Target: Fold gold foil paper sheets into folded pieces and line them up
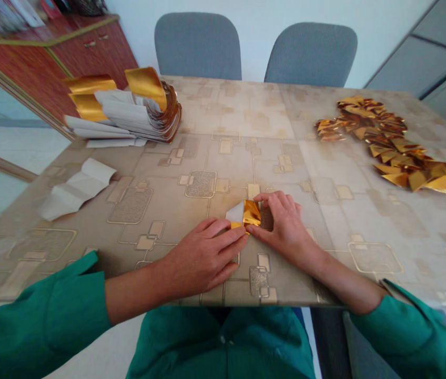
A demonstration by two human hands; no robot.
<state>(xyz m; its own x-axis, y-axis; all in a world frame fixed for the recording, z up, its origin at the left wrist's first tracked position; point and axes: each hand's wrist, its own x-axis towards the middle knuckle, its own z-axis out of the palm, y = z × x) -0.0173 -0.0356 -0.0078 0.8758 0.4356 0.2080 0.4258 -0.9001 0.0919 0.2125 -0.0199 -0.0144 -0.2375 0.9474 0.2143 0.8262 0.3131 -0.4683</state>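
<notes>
A small piece of gold foil paper (252,213), partly folded with a white side showing at its left, lies on the table near the front edge. My left hand (205,252) rests flat beside it, fingers stretched out and the fingertips pressing on its lower left edge. On the other side, my right hand (284,218) holds the paper's right part between thumb and forefinger, the thumb at the lower corner and the forefinger at the upper one. The fold under my left fingertips is partly hidden.
At the back left stands a thick stack of gold and white paper sheets (140,116). A creased white sheet (79,189) lies in front of it. Many folded gold pieces (388,131) are heaped at the right. Two grey chairs (198,45) stand behind the patterned table (223,158).
</notes>
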